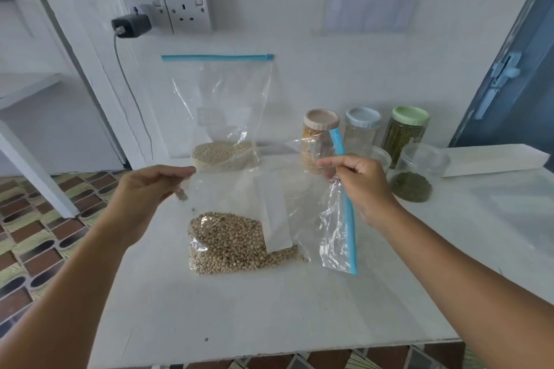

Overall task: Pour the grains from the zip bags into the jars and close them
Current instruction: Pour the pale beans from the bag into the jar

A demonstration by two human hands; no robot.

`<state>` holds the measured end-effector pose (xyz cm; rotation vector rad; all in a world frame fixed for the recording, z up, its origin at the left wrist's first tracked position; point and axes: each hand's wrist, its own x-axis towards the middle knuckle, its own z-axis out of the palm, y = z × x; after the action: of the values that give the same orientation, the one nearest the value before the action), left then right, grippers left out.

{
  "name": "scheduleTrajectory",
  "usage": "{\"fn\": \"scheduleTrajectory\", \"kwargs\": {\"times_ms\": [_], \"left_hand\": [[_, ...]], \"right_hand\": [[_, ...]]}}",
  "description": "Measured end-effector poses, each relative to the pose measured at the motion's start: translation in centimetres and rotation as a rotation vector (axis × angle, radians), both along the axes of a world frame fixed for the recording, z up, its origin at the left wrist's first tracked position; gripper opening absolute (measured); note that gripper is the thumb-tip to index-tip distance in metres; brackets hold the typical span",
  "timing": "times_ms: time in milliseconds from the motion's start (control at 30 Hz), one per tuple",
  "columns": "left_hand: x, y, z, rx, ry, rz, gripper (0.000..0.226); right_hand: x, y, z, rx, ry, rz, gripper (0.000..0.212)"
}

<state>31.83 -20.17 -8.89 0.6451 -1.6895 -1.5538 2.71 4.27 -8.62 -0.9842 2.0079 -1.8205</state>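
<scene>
Above the white table [269,314] I hold up a clear zip bag [239,237] with beige round grains sagging in its lower part. My left hand [150,189] pinches its left top corner. My right hand [362,186] grips the bag's blue zip strip [349,219], which hangs down the right side. A second zip bag [224,117] with pale small grains leans upright against the wall. Behind the held bag stands an open clear jar [295,186]; what is in it is blurred by the plastic.
At the back right stand a beige-lidded jar [319,141] of yellow grains, a blue-lidded jar [361,132] and a green-lidded jar [407,132] of green grains. An open jar [419,174] holds some green grains. A white box [494,159] lies far right. Tiled floor lies left.
</scene>
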Motion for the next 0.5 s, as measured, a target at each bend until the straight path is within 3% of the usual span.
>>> {"fn": "scheduleTrajectory", "kwargs": {"times_ms": [200,367,500], "left_hand": [[0.3,0.8,-1.5,0.046,-0.149,-0.086,0.023],[-1.5,0.2,-0.7,-0.067,-0.036,0.113,0.034],[-1.8,0.2,0.6,-0.071,0.018,0.075,0.030]], "right_hand": [[-0.3,-0.2,-0.3,0.014,0.013,0.086,0.037],[-0.8,-0.1,-0.7,0.065,0.092,0.114,0.033],[-0.9,0.2,-0.8,0.008,0.000,0.069,0.032]]}}
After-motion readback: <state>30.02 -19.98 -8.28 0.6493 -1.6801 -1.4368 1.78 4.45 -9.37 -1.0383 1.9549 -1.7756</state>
